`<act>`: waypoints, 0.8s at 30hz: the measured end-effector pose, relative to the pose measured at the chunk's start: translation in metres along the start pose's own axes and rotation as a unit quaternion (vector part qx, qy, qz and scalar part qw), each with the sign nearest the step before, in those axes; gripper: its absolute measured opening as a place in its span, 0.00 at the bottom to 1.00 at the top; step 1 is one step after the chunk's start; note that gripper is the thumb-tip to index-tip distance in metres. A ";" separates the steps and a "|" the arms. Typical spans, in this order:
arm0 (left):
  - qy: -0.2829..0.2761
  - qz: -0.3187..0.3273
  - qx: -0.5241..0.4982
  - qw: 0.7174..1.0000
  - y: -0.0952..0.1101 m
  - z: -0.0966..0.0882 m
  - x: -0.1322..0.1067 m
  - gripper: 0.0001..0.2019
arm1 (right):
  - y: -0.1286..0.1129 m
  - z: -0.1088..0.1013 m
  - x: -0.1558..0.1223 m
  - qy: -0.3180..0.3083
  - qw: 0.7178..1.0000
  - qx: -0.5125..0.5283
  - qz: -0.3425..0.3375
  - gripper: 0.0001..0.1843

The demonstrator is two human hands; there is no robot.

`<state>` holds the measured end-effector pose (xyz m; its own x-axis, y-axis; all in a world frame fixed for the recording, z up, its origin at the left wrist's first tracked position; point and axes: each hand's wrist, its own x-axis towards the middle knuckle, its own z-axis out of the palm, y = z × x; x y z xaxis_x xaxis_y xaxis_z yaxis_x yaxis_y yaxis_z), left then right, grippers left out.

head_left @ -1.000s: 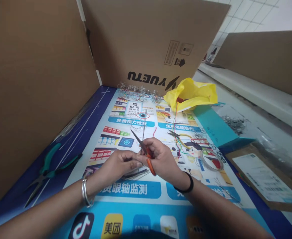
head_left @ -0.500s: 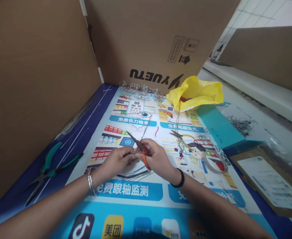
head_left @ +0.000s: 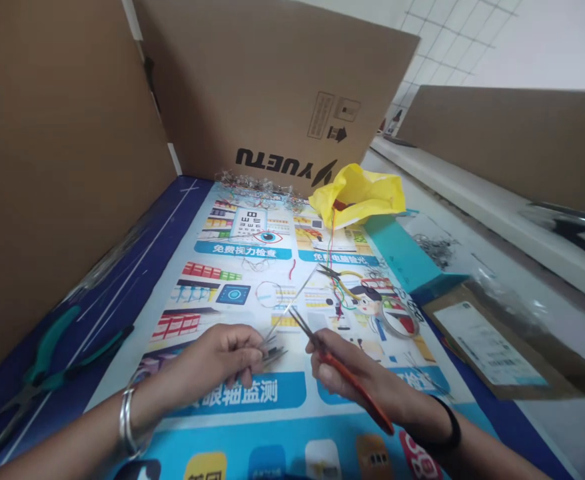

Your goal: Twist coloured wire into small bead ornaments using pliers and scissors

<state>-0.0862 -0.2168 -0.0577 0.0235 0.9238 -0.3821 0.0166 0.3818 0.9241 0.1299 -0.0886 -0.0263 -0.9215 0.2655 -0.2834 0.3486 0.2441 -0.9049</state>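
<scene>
My left hand (head_left: 222, 357) pinches a thin bundle of wire (head_left: 292, 303) that slants up and to the right from my fingertips. My right hand (head_left: 352, 380) is closed round orange-handled scissors (head_left: 345, 377); their dark blades point up-left toward the wire, a small gap apart from it. Both hands hover low over a printed poster mat (head_left: 252, 400). A silver bangle sits on my left wrist and a black band on my right.
Green-handled pliers (head_left: 42, 373) lie at the left on the blue mat edge. A yellow plastic bag (head_left: 357, 197), coloured wires (head_left: 335, 267), small cutters (head_left: 337, 273) and a tape roll (head_left: 400, 320) lie ahead right. Cardboard walls (head_left: 272, 100) stand left and behind; a labelled parcel (head_left: 492, 347) lies right.
My hands have come apart: the right drew the scissors down and right, away from the wire, and the left stayed pinching the wire. The view shifted, so everything sits further left.
</scene>
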 end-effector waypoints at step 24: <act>-0.129 -0.048 -0.087 0.987 -0.005 0.022 -0.007 0.09 | -0.010 0.009 -0.015 -0.031 0.999 -0.042 0.011 0.16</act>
<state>-0.0646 -0.2259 -0.0599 0.2836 0.8542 -0.4359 -0.1405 0.4866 0.8622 0.1390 -0.1031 -0.0160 -0.9215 0.2146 -0.3237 0.3793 0.3177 -0.8690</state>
